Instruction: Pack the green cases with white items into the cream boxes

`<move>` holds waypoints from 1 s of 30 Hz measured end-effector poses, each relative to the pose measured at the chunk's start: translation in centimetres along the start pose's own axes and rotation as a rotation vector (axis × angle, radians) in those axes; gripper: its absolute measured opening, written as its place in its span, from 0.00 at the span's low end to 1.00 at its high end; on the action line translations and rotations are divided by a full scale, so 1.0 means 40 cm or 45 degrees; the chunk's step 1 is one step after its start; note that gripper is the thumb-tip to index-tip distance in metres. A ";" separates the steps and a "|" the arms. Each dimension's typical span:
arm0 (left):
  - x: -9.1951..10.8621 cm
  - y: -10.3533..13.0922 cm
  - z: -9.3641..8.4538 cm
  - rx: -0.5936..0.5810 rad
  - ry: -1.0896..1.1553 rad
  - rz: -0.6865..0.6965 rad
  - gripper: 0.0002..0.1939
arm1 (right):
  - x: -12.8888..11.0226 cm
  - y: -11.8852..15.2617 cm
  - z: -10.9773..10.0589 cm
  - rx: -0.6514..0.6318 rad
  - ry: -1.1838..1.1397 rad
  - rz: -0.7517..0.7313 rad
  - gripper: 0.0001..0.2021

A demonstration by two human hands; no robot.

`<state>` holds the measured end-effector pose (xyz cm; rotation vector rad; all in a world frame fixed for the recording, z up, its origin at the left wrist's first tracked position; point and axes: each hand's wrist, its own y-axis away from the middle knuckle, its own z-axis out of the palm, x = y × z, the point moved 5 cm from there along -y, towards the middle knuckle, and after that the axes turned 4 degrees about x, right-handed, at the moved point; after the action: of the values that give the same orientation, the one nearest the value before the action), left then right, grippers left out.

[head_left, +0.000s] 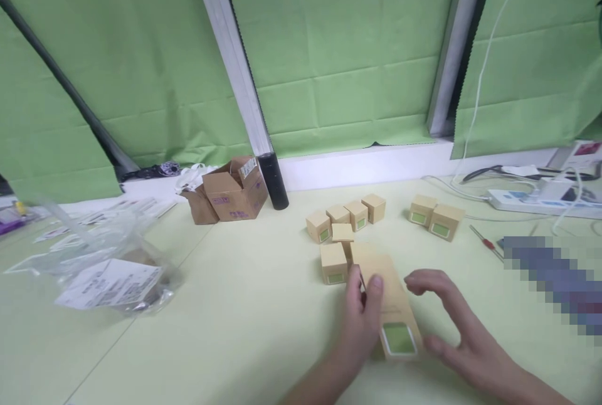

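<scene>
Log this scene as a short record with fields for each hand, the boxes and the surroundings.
left hand: grip on the long tan box, thumb on top
right hand: open, fingers spread over the same box's right side
small boxes: cluster beyond the long box; a pair further right
left side: plastic bag, open cardboard carton, black cylinder
right side: power strip, red screwdriver

The flat box (390,305) under the fingers (371,286) looks like matt tan cardboard with a glossy green label. The small boxes (333,262) match it. At nine o'clock, a bag (113,267) of clear, crinkled plastic. The surface (235,330) is smooth and matt.
</scene>
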<state>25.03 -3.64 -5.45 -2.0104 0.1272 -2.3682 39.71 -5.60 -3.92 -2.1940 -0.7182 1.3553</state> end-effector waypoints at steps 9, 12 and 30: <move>-0.055 0.057 -0.016 -0.528 -0.462 0.194 0.24 | 0.009 -0.003 0.004 -0.034 -0.069 0.086 0.04; -0.053 0.054 -0.015 -0.531 -0.406 0.082 0.28 | 0.008 0.014 0.009 -0.020 -0.043 -0.112 0.07; -0.049 0.064 -0.012 -0.497 -0.304 -0.193 0.42 | 0.033 -0.014 0.070 -0.108 -0.617 0.763 0.13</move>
<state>24.81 -6.00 -7.67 -2.5436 0.4798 -2.3053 37.56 -4.02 -5.60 -2.2604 -0.2664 2.2387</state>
